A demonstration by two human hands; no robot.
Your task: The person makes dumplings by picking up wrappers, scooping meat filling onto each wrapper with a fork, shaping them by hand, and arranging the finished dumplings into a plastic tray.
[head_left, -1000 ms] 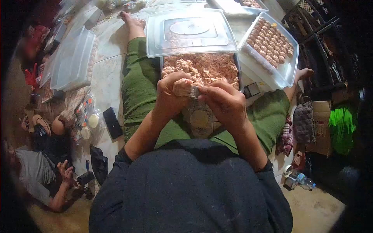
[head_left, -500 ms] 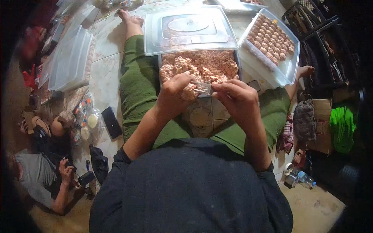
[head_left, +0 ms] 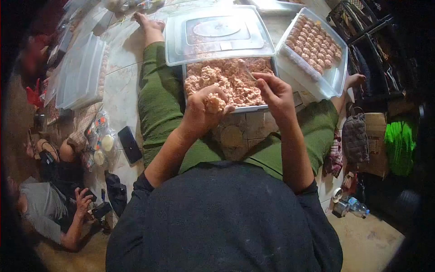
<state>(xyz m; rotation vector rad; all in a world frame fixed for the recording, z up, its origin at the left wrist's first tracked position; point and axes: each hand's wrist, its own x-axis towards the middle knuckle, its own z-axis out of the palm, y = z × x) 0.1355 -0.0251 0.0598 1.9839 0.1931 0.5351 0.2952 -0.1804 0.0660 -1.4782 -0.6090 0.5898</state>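
My left hand (head_left: 203, 109) is closed around a clump of raw minced meat mixture (head_left: 215, 104), which bulges out at the thumb side. In my right hand (head_left: 279, 94), thumb and fingers pinch the handle of a small clear plastic fork (head_left: 245, 68). Its head is over the meat, though it is too see-through to tell whether it touches. Between my legs stands a plastic tub (head_left: 253, 109) filled with more of the loose, lumpy mince (head_left: 204, 79). A clear lid (head_left: 217, 45) covers the tub's far part.
At the right, a clear container (head_left: 333, 88) holds rows of meatballs (head_left: 315, 43). Stacked clear containers (head_left: 81, 72) stand at the left. A dark phone (head_left: 129, 145) lies beside my left leg. Another person (head_left: 45, 208) is at the lower left; plastic bottles (head_left: 355, 207) lie at the lower right.
My right hand has drawn the fork away from my left hand and swung its head forward over the mince. My left hand has turned, showing the meat at its thumb side.
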